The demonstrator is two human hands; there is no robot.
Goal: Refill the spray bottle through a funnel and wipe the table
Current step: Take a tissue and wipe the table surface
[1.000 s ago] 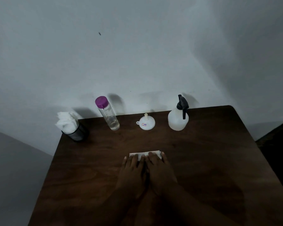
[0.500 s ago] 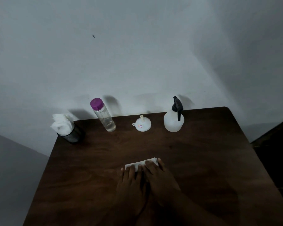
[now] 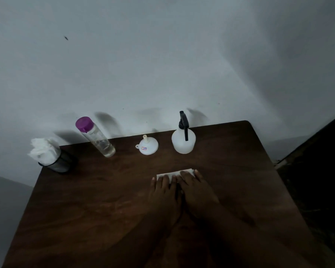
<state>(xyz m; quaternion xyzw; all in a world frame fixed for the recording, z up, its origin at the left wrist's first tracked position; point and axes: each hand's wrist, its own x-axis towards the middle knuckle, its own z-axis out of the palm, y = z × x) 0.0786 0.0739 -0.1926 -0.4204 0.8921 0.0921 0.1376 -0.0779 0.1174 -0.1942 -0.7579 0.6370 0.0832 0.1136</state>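
A white spray bottle (image 3: 183, 141) with a black trigger head stands at the back of the dark wooden table (image 3: 97, 200). Left of it a white funnel (image 3: 147, 146) rests upside down, spout up. Further left stands a clear water bottle (image 3: 97, 137) with a purple cap. My left hand (image 3: 163, 192) and my right hand (image 3: 196, 190) lie flat side by side, fingers pressing on a folded white tissue (image 3: 167, 174) in the middle of the table. Most of the tissue is hidden under my fingers.
A dark cup holding white tissues (image 3: 46, 154) stands at the table's back left corner. A pale wall rises right behind the table. The table's right edge drops off to a dark floor.
Both hands and the tissue stay together on the table. The view has shifted, so the table's objects sit a little differently in the frame.
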